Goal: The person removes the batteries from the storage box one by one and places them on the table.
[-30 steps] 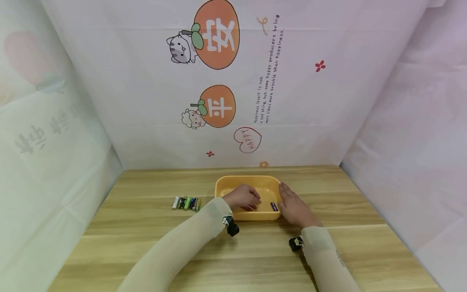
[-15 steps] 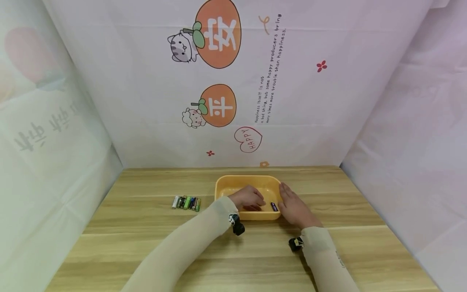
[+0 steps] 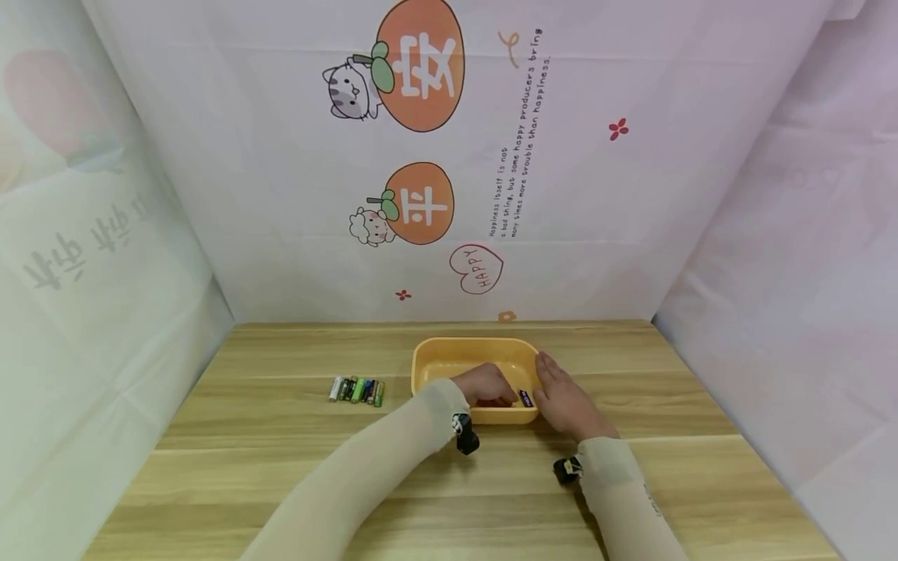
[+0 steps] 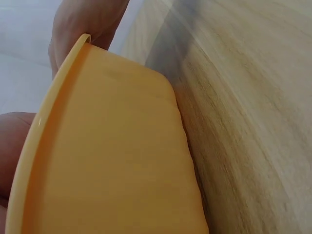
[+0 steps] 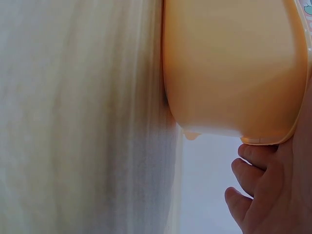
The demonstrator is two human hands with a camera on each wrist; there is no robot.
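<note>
A yellow plastic bin (image 3: 477, 415) stands on the wooden table. My left hand (image 3: 486, 383) reaches down into it over the near wall, fingers pointing down and right. Its fingertips are beside a small dark battery (image 3: 525, 399) lying near the bin's right end; whether they touch it I cannot tell. In the left wrist view the bin's outer wall (image 4: 117, 146) covers most of that hand. My right hand (image 3: 567, 401) rests along the outside of the bin's right end, fingers fairly straight. The right wrist view has its fingers (image 5: 253, 178) near the rim.
Left of the bin, several batteries (image 3: 357, 390) lie side by side in a row on the table (image 3: 295, 467). A printed white cloth (image 3: 561, 273) hangs behind the table, and cloth walls rise on both sides.
My left hand has moved right inside the bin, toward the dark battery, and its fingers have dipped lower. The right hand stays at the bin's right end.
</note>
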